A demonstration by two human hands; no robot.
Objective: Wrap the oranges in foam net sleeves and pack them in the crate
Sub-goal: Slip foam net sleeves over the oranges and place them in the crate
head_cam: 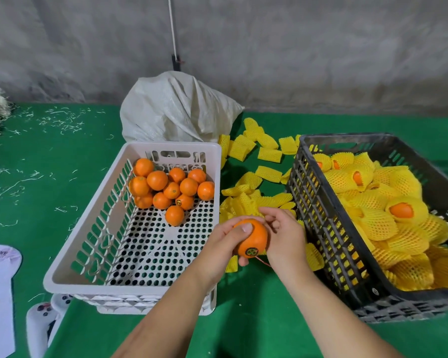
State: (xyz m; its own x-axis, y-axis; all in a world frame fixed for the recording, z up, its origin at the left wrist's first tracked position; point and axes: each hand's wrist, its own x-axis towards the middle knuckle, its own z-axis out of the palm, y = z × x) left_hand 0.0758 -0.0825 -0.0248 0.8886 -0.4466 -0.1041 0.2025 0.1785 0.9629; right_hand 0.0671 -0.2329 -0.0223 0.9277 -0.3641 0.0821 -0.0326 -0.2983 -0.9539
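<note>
Oranges sit in three places, and one smooth, round orange with a dark round sticker [251, 239] is gripped in the left hand [224, 248], fingers curled round it and thumb pressed on its top. The right hand [285, 235] lies just beside it, fingers bent and touching the fruit's far side; whether they pinch anything I cannot tell. Beyond the hands, loose yellow foam net sleeves [246, 200], ribbed and flattened, litter the green felt-like surface [256, 306]. To the left, a white perforated plastic crate [70, 264] holds a cluster of bare glossy oranges [171, 188] at its far end. To the right, a black slotted plastic crate [321, 215] is heaped with oranges wrapped in yellow mesh sleeves [388, 218]. Behind stands a crumpled white woven sack [173, 109].
</note>
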